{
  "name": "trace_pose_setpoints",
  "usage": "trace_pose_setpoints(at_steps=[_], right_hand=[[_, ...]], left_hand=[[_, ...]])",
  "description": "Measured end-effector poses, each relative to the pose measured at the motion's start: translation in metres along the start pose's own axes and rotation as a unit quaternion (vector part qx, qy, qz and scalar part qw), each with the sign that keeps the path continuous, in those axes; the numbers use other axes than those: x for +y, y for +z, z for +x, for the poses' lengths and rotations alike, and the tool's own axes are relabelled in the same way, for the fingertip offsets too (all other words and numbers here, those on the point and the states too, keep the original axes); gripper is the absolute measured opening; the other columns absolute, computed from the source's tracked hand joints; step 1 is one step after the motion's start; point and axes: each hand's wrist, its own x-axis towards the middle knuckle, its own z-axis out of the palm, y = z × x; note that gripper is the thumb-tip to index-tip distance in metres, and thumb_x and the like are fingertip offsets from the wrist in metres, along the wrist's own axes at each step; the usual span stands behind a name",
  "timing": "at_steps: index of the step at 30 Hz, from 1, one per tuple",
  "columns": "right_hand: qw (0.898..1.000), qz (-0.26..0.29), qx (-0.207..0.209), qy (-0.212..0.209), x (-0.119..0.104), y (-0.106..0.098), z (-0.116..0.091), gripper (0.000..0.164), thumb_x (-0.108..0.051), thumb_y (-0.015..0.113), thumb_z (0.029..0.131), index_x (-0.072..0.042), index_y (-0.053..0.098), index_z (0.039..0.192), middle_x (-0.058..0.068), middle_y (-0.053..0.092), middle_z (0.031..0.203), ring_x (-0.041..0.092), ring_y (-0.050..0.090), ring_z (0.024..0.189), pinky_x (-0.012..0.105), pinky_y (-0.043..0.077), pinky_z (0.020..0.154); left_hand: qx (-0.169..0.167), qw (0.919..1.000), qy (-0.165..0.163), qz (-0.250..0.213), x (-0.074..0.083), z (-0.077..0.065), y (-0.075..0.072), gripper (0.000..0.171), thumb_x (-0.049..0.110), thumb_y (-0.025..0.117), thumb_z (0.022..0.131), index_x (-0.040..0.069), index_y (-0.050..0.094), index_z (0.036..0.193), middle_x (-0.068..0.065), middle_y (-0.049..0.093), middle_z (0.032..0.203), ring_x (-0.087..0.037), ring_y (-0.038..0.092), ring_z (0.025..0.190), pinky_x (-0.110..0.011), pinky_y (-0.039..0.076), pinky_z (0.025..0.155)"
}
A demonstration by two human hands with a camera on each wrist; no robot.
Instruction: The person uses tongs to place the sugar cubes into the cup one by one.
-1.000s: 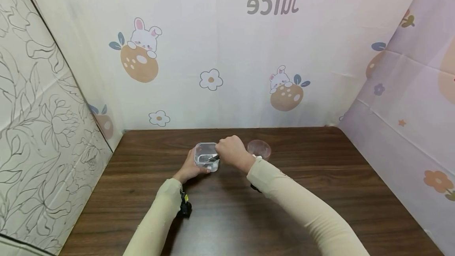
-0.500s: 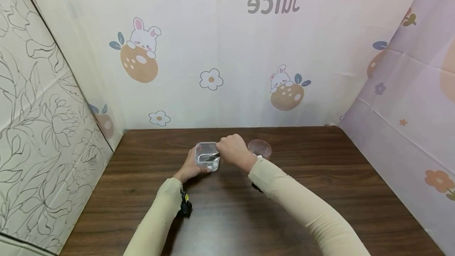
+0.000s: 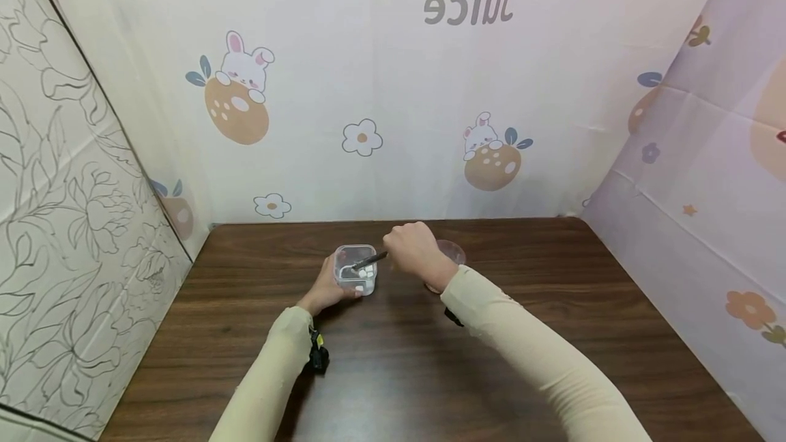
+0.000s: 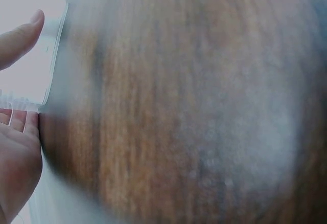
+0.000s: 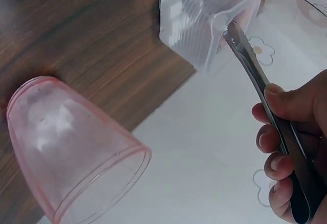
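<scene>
Currently, one dark-brown wood-grain table (image 3: 393,360) carries one upright, tapering, translucent pink plastic cup (image 5: 74,132) and, left of it, one clear, ribbed, square plastic container (image 3: 355,254). The left hand (image 3: 324,289) holds the container around its left and near sides. The right hand (image 3: 413,248) grips one pair of dark metal tongs (image 3: 371,260), tips at the container's mouth. Several small white blocks (image 3: 367,271), hard to count, lie inside.

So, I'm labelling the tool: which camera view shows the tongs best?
The right wrist view: there the tongs show large and nearly end to end, tips at the opening of the clear container. The head view gives only a small stretch, the rest hidden by the right hand; the left wrist view shows none.
</scene>
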Motion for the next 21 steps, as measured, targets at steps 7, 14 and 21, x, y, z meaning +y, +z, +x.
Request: trace_pose_setpoints(at_steps=[7,14,21], right_hand=[[0.999,0.038,0.007,0.032,0.014,-0.005,-0.01,0.018,-0.028,0.078,0.076,-0.017,0.068,0.065,-0.005,0.054,0.055,0.009,0.041,0.046,0.028,0.04,0.04],[0.996,0.061,0.012,0.06,0.035,-0.009,-0.024,0.025,-0.024,0.075,0.078,-0.017,0.062,0.058,-0.005,0.044,0.049,0.011,0.032,0.046,0.03,0.032,0.037],[0.994,0.065,0.008,0.085,0.054,-0.016,-0.041,0.016,-0.023,0.073,0.079,-0.017,0.068,0.064,-0.004,0.053,0.056,0.014,0.044,0.047,0.036,0.041,0.041]], left_hand=[[0.0,0.9997,0.019,-0.017,-0.001,-0.001,0.001,0.112,-0.008,0.086,0.054,-0.001,0.025,0.147,-0.026,0.03,0.141,-0.04,0.031,0.129,-0.053,0.02,0.109],[0.006,0.9998,0.014,-0.009,0.0,-0.001,0.001,0.109,-0.008,0.086,0.053,0.003,0.029,0.145,-0.022,0.034,0.138,-0.036,0.034,0.126,-0.048,0.023,0.108],[0.004,0.9999,0.01,-0.007,0.0,-0.004,0.002,0.111,-0.007,0.086,0.053,0.003,0.027,0.146,-0.022,0.033,0.139,-0.036,0.034,0.127,-0.048,0.023,0.108]])
